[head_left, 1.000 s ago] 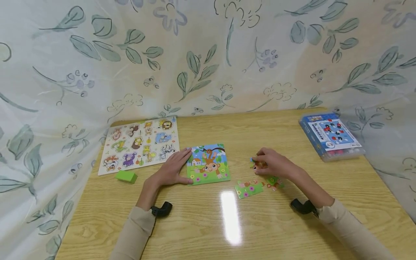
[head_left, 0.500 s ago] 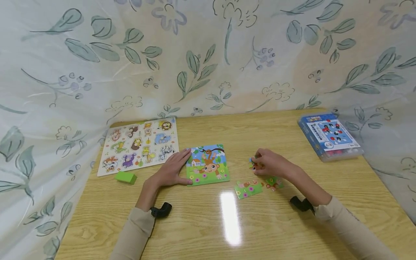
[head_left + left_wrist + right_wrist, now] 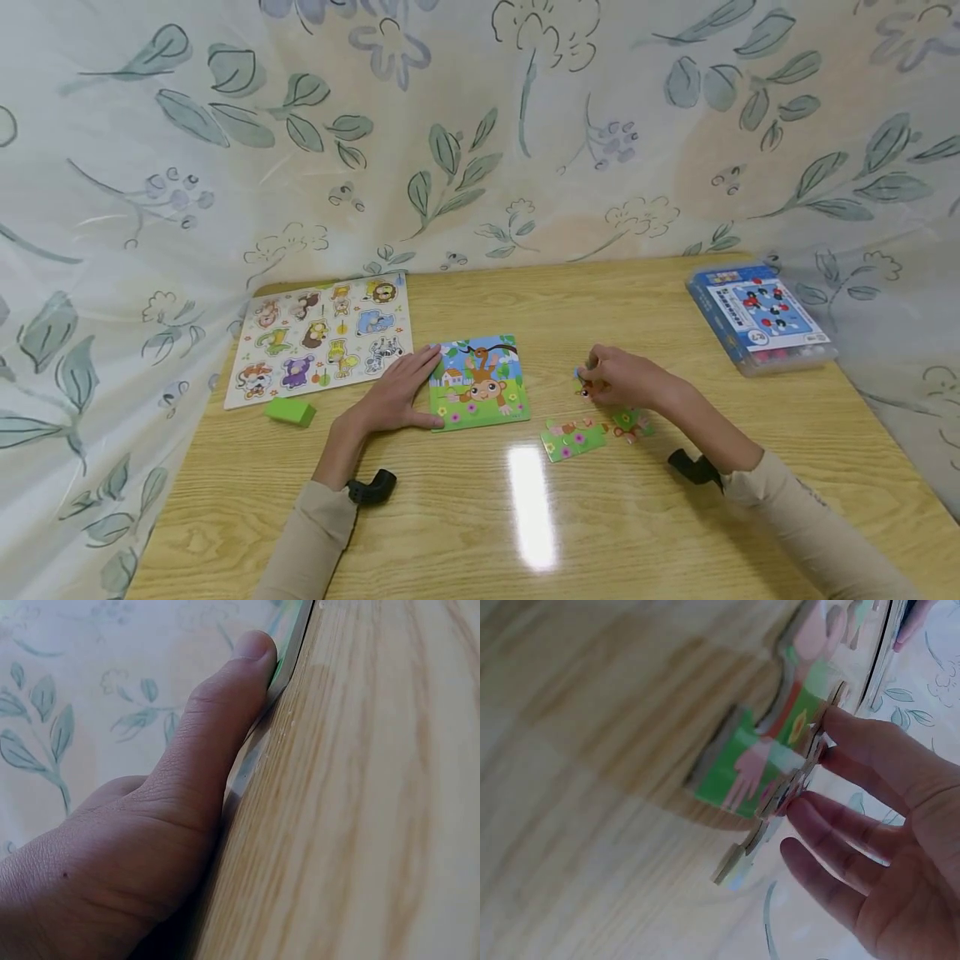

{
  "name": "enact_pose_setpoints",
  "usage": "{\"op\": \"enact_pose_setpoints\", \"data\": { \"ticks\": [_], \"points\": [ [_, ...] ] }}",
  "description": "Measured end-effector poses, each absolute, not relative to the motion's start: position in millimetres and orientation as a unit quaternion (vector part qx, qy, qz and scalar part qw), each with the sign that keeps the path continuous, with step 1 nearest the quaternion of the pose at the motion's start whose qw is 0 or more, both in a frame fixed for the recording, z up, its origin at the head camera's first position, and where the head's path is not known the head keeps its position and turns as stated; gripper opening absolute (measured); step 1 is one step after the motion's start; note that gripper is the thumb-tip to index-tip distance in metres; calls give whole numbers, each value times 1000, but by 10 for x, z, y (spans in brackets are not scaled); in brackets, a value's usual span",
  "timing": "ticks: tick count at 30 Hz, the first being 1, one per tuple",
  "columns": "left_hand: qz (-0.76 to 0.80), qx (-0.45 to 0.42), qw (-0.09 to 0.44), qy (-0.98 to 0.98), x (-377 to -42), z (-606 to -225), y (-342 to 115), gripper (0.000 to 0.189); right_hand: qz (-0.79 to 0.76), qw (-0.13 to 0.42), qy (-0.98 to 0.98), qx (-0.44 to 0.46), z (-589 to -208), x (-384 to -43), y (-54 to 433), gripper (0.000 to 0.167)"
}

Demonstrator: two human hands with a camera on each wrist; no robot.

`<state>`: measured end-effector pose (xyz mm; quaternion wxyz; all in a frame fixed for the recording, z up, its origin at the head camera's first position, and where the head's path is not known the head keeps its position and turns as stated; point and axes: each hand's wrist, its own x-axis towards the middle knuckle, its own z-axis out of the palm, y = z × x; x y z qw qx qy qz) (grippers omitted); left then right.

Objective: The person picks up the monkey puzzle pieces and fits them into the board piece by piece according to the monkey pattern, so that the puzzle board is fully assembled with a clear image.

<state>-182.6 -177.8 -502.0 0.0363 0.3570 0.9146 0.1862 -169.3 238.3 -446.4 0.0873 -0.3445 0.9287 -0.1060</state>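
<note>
A square monkey picture puzzle (image 3: 480,382) lies on the table in the head view. My left hand (image 3: 395,395) rests along its left side, fingers extended, with the thumb (image 3: 217,712) against its lower edge. To the right, my right hand (image 3: 628,380) pinches a puzzle piece (image 3: 582,388) showing part of the monkey's face; the fingers partly hide it. Just below that hand are more loose pieces: a joined green strip with flowers (image 3: 573,440) and a green and brown piece (image 3: 630,423). Close to the right fingertips, a green piece with a painted hand (image 3: 739,765) lies on the table.
An animal peg puzzle board (image 3: 322,337) lies at the back left, with a green block (image 3: 290,411) in front of it. At the back right stands a blue boxed set (image 3: 761,317). A floral curtain (image 3: 480,167) hangs behind the wooden table (image 3: 435,525).
My right hand has shifted very slightly left with the puzzle piece, and its fingers now cover more of it. The left hand stays on the monkey puzzle.
</note>
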Motion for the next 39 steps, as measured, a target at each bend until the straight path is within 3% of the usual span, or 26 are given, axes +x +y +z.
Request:
{"op": "enact_pose_setpoints", "data": {
  "ticks": [5, 15, 27, 39],
  "points": [
    [184, 357, 35, 915, -1826, -5011, -1786, 111, -103, 77, 922, -366, -4461, -1730, 2413, 32],
    [190, 357, 35, 914, -1807, -5021, -1809, 112, -91, 60, 912, -396, -4564, -1801, 2496, 41],
    [189, 354, 34, 915, -1822, -5028, -1823, 112, -69, -89, 883, -455, -4393, -1965, 2292, 35],
    [188, 363, 29, 912, -1834, -5037, -1800, 113, -63, -131, 841, -521, -4229, -2049, 1682, 32]
  ]
}}
